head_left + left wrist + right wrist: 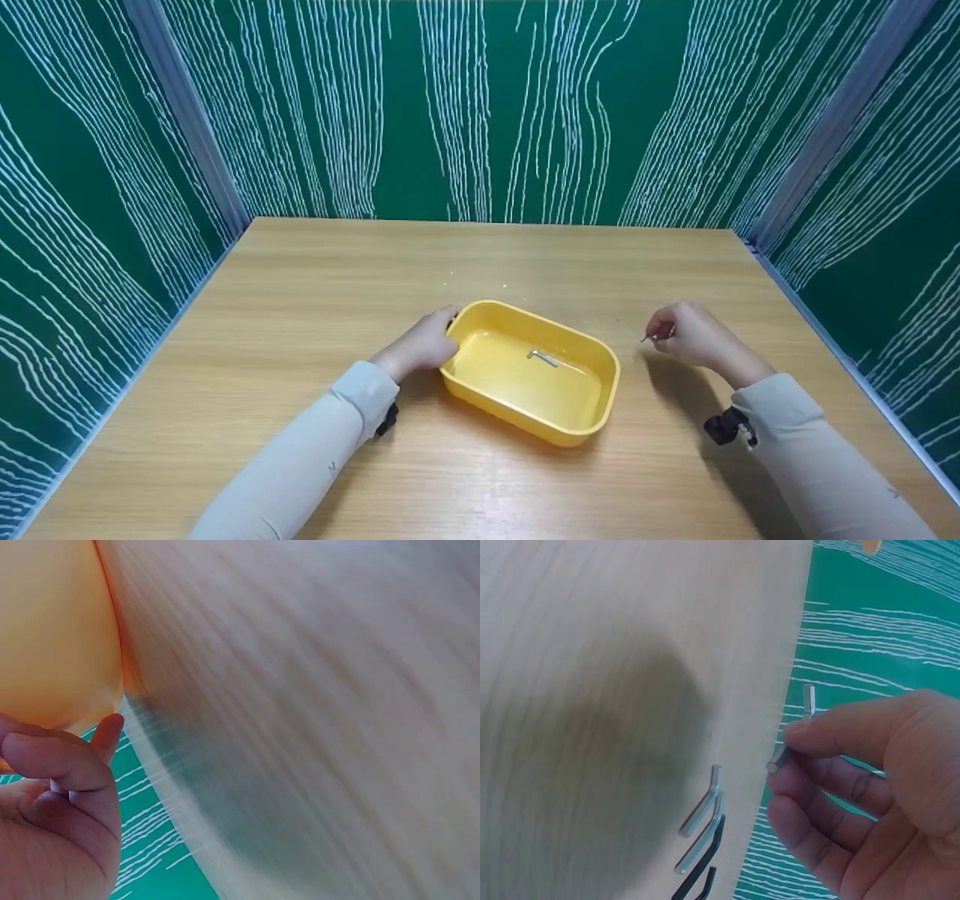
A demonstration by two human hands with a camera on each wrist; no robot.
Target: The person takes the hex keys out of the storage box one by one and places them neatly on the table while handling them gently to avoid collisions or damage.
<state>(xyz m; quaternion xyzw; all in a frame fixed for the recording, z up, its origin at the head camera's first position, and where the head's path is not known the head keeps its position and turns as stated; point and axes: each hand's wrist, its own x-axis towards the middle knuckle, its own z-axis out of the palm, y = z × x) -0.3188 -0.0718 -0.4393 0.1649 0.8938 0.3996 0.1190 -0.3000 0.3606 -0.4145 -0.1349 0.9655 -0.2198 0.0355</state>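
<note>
A yellow plastic bin stands askew on the table. My left hand grips its left end by the rim, thumb on the inside; in the left wrist view, curled fingers sit against the bin's outer wall. Inside the bin lies one silver hex key. To the right of the bin, my right hand pinches a small silver hex key between thumb and fingertips, raised off the table. The right wrist view shows silver hex keys and black hex keys on the tabletop near that hand.
The wooden table is bordered at the back and sides by green panels with white wavy lines. A few tiny pale specks lie behind the bin. Dark wrist devices hang under both sleeves.
</note>
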